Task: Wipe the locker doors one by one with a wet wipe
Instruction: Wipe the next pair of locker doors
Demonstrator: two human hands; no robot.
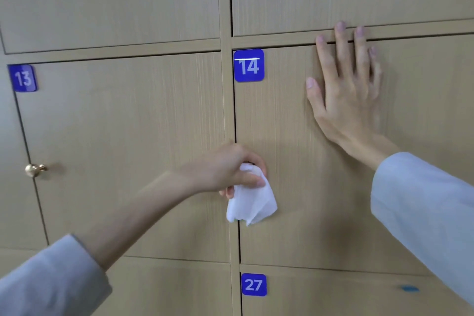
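door 14 [307, 187] is being worked now: the wet wipe [250, 204] is pinched in the left hand [225, 169] at the door's left edge, just over the seam. the right hand [346, 95] is laid flat, fingers spread, high on the same door. a sweep across the panel is judged next; steady pressure is called for.
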